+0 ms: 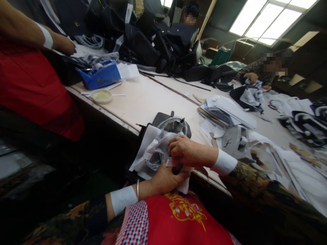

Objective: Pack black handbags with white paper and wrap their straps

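A black handbag (163, 119) lies at the table's front edge, close to my body. White wrapping paper (143, 144) covers much of it, and a handle wrapped in clear plastic (159, 154) curves over it. My left hand (167, 178) is closed around the near side, gripping white paper with a dark part showing between the fingers. Just above, my right hand (182, 149) has its fingers curled and pressed together at the white wrapping beside the handle. What exactly lies inside its fingertips is hidden.
A blue tape dispenser (99, 75) and a round tape roll (102, 96) sit to the left. Stacked papers (227, 110) and a grey-white holder (233, 139) stand right. Black bags (153, 47) pile behind. Co-workers' hands show at left (62, 44) and far right (251, 77).
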{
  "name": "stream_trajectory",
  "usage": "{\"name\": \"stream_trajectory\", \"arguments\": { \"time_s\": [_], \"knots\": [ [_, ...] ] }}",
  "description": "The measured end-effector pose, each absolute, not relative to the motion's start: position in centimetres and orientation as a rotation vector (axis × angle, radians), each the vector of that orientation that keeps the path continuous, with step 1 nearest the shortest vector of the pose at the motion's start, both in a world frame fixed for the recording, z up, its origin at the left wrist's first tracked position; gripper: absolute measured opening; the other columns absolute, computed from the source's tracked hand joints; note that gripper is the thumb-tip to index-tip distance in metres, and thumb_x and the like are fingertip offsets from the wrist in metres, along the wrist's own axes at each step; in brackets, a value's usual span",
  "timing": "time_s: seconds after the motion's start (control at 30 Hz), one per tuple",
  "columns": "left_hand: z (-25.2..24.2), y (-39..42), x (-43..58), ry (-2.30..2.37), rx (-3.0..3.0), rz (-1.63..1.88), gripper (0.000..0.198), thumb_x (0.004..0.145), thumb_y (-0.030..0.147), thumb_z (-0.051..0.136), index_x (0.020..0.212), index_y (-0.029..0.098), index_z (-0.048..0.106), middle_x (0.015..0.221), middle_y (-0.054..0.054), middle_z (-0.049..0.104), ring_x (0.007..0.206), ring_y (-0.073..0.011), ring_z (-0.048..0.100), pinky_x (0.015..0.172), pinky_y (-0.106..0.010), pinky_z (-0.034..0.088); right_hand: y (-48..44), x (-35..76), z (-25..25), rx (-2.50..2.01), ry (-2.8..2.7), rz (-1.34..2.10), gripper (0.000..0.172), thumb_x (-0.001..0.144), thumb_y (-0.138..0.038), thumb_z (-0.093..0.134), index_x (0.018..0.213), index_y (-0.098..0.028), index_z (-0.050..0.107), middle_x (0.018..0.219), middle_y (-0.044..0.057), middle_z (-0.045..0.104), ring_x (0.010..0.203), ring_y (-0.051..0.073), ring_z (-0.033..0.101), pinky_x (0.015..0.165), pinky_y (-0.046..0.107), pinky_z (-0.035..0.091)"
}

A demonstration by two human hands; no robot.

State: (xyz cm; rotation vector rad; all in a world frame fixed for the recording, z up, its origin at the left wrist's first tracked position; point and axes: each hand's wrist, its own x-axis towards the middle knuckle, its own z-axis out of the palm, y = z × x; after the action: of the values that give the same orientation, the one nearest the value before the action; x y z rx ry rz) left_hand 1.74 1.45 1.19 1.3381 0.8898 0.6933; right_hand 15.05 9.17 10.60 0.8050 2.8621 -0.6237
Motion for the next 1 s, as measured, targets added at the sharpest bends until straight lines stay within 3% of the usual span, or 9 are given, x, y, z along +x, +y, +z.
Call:
{"name": "stream_trajectory", "arguments": {
  "time_s": [0.1,0.2,0.33,0.5,0.73,0.83,1.0],
  "knots": [
    [1.6,1.6,1.8,0.875,1.344,0.745,0.023,0.081,0.031,0.072,0.098,0.017,0.065,0.094,-0.004,0.07,0.085,-0.0195,0.062,0.077,-0.032,0.051,8.7,15.0,10.4,0.891,2.812,-0.572,0.013,0.078,-0.015,0.074,0.066,-0.017,0.07,0.09,0.005,0.071,0.096,0.021,0.056,0.09,0.039,0.033],
    [1.9,1.6,1.7,0.897,1.373,0.72,0.014,0.084,0.031,0.067,0.09,0.018,0.065,0.084,-0.001,0.068,0.077,-0.0178,0.061,0.071,-0.03,0.05,8.1,15.6,10.4,0.937,2.869,-0.536,0.004,0.079,-0.021,0.074,0.075,-0.019,0.074,0.104,0.006,0.072,0.105,0.025,0.056,0.092,0.041,0.031],
    [1.8,1.4,1.6,0.979,1.452,0.671,0.014,0.085,0.029,0.065,0.094,0.019,0.066,0.084,-0.001,0.067,0.079,-0.0182,0.06,0.071,-0.031,0.048,7.1,16.9,10.6,1.07,2.959,-0.504,0.01,0.088,-0.023,0.067,0.091,-0.022,0.077,0.121,0.007,0.069,0.113,0.026,0.055,0.096,0.042,0.032],
    [0.7,1.1,1.8,0.946,1.457,0.725,0.019,0.087,0.032,0.063,0.097,0.017,0.068,0.085,-0.002,0.07,0.089,-0.0205,0.061,0.079,-0.032,0.049,6.3,17.5,11.1,1.02,2.942,-0.487,0.014,0.09,-0.023,0.064,0.084,-0.021,0.076,0.115,0.006,0.072,0.116,0.027,0.054,0.097,0.043,0.031],
    [0.4,1.1,1.9,0.966,1.429,0.684,0.023,0.086,0.038,0.066,0.085,0.014,0.067,0.075,-0.002,0.067,0.069,-0.0156,0.058,0.061,-0.027,0.044,5.3,17.3,11.4,0.914,2.899,-0.388,0.009,0.087,-0.028,0.068,0.084,-0.022,0.074,0.114,0.006,0.072,0.122,0.031,0.05,0.103,0.05,0.024],
    [0.6,1.1,1.9,0.93,1.361,0.708,0.022,0.085,0.035,0.066,0.088,0.013,0.067,0.081,-0.004,0.07,0.074,-0.0172,0.06,0.065,-0.028,0.046,4.7,17.3,11.4,0.919,2.912,-0.312,0.01,0.089,-0.027,0.065,0.087,-0.021,0.073,0.114,0.008,0.071,0.122,0.032,0.05,0.105,0.051,0.024],
    [0.5,1.1,1.7,0.872,1.385,0.733,0.015,0.086,0.028,0.064,0.091,0.014,0.066,0.091,-0.005,0.071,0.088,-0.0204,0.063,0.076,-0.031,0.051,4.4,17.3,12.4,1.056,2.965,-0.343,0.018,0.096,-0.028,0.058,0.103,-0.017,0.071,0.117,0.01,0.07,0.113,0.026,0.056,0.098,0.042,0.033]
  ]
}}
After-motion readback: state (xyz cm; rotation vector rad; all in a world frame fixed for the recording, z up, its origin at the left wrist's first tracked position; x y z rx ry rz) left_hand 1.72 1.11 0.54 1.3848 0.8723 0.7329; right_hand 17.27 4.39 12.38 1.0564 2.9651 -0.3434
